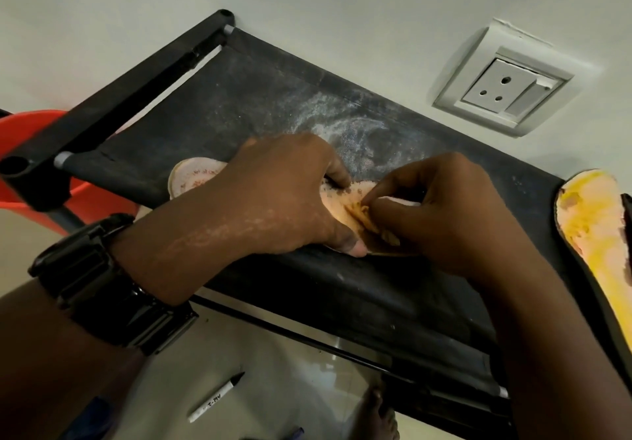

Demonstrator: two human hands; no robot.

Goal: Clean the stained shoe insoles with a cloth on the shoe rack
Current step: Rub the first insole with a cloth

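A pale insole [193,177] with brownish stains lies on the black fabric top of the shoe rack [260,97]. My left hand [273,193] spans its middle, fingers over the far edge and thumb on the near edge, gripping it in place. Only the heel end and a stained patch between my hands show. My right hand [441,214] pinches a small stained cloth [366,215] against that patch with thumb and fingertips. Most of the cloth is hidden under the fingers.
A second insole [591,234], smeared yellow, lies at the rack's right end. White powder [342,128] dusts the shelf beyond my hands. A wall socket [502,87] sits behind, a red tub [30,138] to the left, and a marker pen [215,400] on the floor.
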